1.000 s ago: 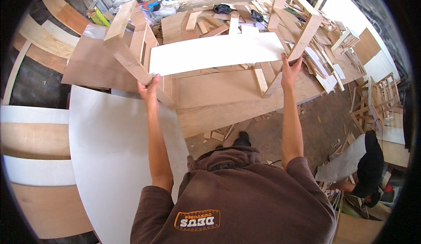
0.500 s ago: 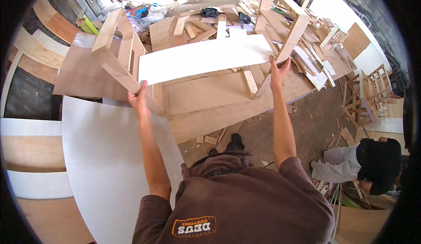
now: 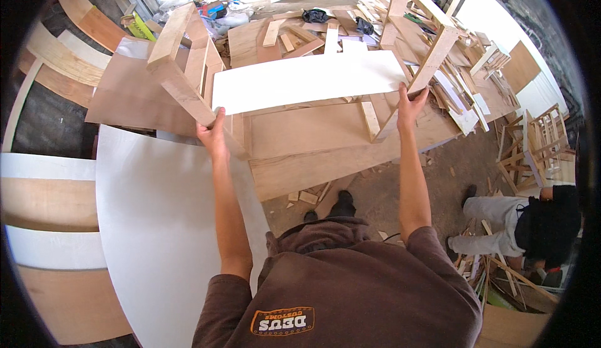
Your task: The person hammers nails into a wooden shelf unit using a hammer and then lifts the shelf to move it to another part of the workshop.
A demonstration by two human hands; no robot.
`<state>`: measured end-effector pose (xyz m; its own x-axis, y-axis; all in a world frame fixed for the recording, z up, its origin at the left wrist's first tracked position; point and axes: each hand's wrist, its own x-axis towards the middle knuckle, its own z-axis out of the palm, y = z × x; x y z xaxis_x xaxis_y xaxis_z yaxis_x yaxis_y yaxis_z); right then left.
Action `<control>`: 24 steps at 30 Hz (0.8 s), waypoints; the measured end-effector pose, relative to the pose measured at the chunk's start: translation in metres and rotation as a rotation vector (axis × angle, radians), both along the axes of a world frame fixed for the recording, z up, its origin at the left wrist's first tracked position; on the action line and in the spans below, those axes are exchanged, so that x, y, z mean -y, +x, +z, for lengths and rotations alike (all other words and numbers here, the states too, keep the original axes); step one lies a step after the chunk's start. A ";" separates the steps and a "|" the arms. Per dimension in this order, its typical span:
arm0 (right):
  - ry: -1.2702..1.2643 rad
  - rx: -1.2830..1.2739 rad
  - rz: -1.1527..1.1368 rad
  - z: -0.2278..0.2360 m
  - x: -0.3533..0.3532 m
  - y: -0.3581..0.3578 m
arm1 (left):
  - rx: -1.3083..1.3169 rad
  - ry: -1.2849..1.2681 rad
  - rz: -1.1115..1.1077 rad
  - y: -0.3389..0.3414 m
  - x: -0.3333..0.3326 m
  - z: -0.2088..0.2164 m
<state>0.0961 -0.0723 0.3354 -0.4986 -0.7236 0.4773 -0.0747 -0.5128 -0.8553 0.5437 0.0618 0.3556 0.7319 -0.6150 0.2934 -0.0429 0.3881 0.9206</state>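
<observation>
Wooden offcuts, plywood sheets (image 3: pixel 313 141), dirt floor (image 3: pixel 400 191)

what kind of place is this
Most likely a carpentry or furniture workshop. Both hands lift a wooden frame with a white panel; plywood sheets and offcuts litter the dirt floor, and unfinished wooden chairs stand at right.

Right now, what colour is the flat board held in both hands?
White; the board shows best in the head view.
</observation>
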 end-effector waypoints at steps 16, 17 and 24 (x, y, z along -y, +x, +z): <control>0.132 -0.073 0.066 0.013 -0.017 -0.007 | -0.016 -0.040 -0.046 0.005 0.001 -0.002; 0.118 -0.078 0.061 0.013 -0.017 -0.009 | -0.007 -0.038 -0.041 0.003 0.001 -0.002; 0.039 -0.398 -0.377 0.012 -0.024 -0.007 | -0.014 -0.034 -0.047 -0.003 0.000 -0.005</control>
